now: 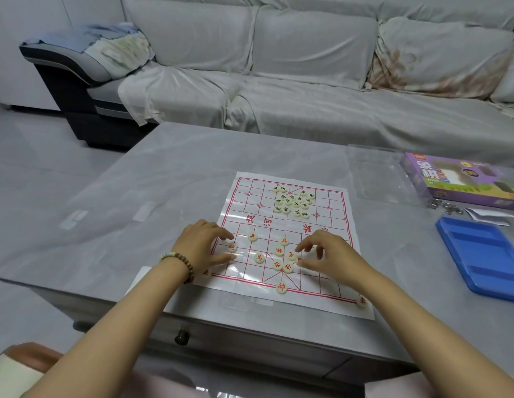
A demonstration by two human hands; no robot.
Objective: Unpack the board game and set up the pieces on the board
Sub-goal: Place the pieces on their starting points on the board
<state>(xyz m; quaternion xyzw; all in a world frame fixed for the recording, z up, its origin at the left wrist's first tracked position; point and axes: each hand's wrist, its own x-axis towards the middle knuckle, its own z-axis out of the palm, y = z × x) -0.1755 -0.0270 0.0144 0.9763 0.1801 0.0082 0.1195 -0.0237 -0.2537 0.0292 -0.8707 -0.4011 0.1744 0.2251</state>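
The white game board (333, 202) with its red grid lies flat on the grey table. Several black-lettered pieces (293, 202) sit heaped on its far half. Red-lettered pieces (281, 288) are spread over the near half, two of them at the near corners. My left hand (204, 245) hovers at the board's left edge, its forefinger and thumb spread either side of a red piece (232, 247) without touching it. My right hand (330, 254) is curled over the middle right, thumb and fingertips closing round a mostly hidden red piece (300, 258).
To the right lie the purple game box (462, 182), a clear plastic cover (376, 173), a blue tray (479, 254), small metal rings (448, 207) and folded paper (491, 217). A covered sofa (307, 81) stands behind the table. The table's near edge carries a drawer knob (181, 337).
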